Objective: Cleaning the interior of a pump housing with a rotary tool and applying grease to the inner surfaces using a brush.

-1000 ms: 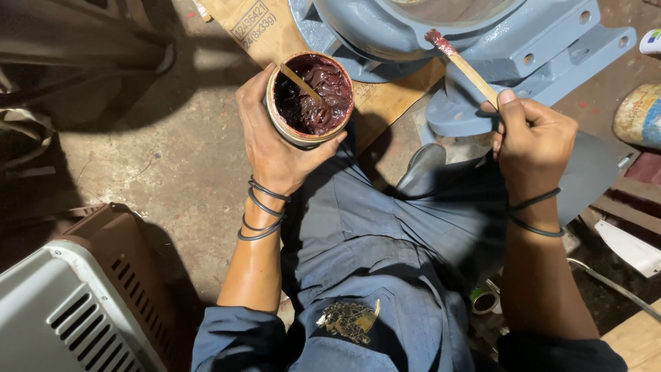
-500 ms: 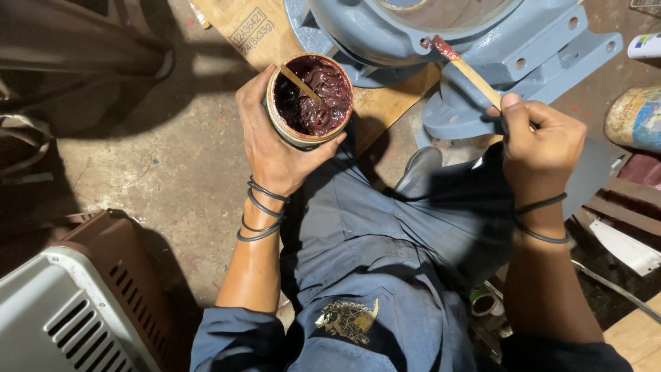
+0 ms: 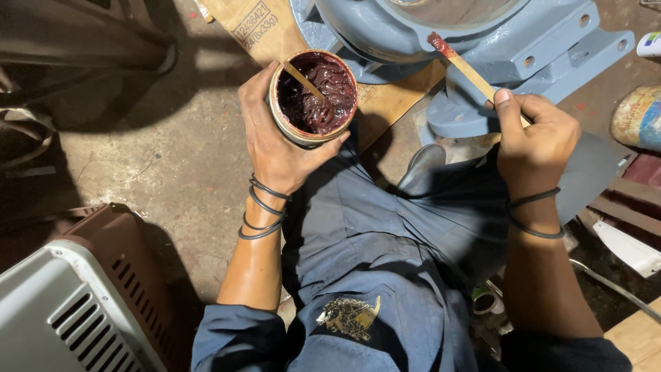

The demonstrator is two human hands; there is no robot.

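My left hand grips a round tin full of dark red grease, held upright over my lap. A second small stick stands in the grease. My right hand pinches a flat wooden stick whose red-smeared tip touches the rim of a large blue-grey metal casting on the floor ahead. Black rings hang on both wrists. I wear blue work clothes.
A brown cardboard sheet lies under the casting. A grey and brown vented housing sits at lower left. A worn painted can and wooden boards lie at right. Concrete floor spreads left.
The stick's tip in my right hand has shifted slightly along the casting's rim. The tin in my left hand stays where it was.
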